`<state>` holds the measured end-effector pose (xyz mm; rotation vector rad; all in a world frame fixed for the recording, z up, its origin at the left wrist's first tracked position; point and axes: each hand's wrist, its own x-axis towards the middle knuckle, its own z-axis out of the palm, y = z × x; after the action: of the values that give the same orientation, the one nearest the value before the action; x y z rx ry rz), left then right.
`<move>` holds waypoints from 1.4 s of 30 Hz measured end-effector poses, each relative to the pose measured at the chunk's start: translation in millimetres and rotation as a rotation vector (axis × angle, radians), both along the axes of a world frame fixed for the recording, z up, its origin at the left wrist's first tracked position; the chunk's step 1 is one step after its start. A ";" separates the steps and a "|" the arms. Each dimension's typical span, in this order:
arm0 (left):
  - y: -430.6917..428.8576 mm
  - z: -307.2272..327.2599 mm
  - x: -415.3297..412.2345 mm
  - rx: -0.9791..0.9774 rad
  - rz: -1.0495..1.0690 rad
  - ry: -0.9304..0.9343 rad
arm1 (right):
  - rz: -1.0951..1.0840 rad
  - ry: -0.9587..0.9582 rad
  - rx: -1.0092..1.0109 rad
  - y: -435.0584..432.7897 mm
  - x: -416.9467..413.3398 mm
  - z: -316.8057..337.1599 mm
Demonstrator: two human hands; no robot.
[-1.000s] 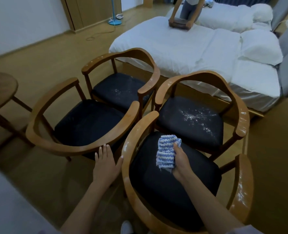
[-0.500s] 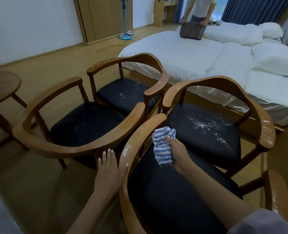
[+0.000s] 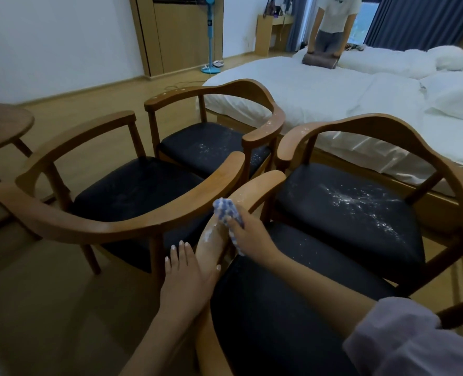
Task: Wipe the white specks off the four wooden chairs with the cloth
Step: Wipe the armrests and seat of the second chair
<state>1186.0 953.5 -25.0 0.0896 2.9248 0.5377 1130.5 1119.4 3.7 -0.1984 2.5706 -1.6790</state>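
Several wooden armchairs with dark seats stand close together. The nearest chair is right below me. My right hand grips a blue-and-white cloth and presses it on that chair's left armrest, where white smears show. My left hand rests flat against the same armrest lower down, holding nothing. The far right chair has many white specks on its seat. The far left chair shows specks on seat and rail. The near left chair has a faintly dusty seat.
A round wooden side table stands at the left edge. Two white beds lie behind the chairs. A person stands bent over a brown bag on the far bed. A blue fan stand is by the wardrobe.
My right hand has moved the cloth left from above the seat onto the near chair's left armrest. My view has tilted up. My left hand stays on the armrest.
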 end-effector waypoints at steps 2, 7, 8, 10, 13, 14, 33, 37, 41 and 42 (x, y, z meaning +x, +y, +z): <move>-0.3 -5.8 2.2 0.008 0.005 0.015 | 0.111 0.095 0.126 -4.4 0.7 -15.4; 3.2 -18.5 3.8 0.072 0.040 -0.031 | 0.337 0.343 0.500 2.6 -0.8 -36.0; 3.9 -21.9 3.2 0.100 0.050 -0.039 | 0.382 0.376 0.564 3.7 -1.2 -37.0; 4.4 -27.5 1.7 0.134 0.063 -0.033 | 0.448 0.425 0.631 4.1 -2.8 -39.7; 4.2 -27.7 1.5 0.177 0.077 -0.047 | 0.468 0.500 0.662 3.0 -5.7 -46.2; 4.2 -26.0 2.2 0.190 0.079 -0.048 | 0.464 0.525 0.665 4.0 -8.4 -48.9; 4.4 -11.0 10.9 0.311 0.174 -0.137 | -0.250 0.164 0.807 98.5 -149.0 -35.5; 3.9 -11.7 10.5 0.302 0.172 -0.130 | -0.344 0.103 0.793 102.7 -158.7 -32.1; 3.6 -12.4 13.2 0.305 0.172 -0.117 | -0.327 0.159 0.813 101.7 -154.9 -37.1; 3.9 -11.1 14.2 0.302 0.174 -0.112 | -0.305 0.176 0.806 101.0 -151.9 -38.1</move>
<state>1200.2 957.4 -36.1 -0.1545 2.7352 0.9758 978.6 1220.4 -34.4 0.1048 3.2869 -0.5603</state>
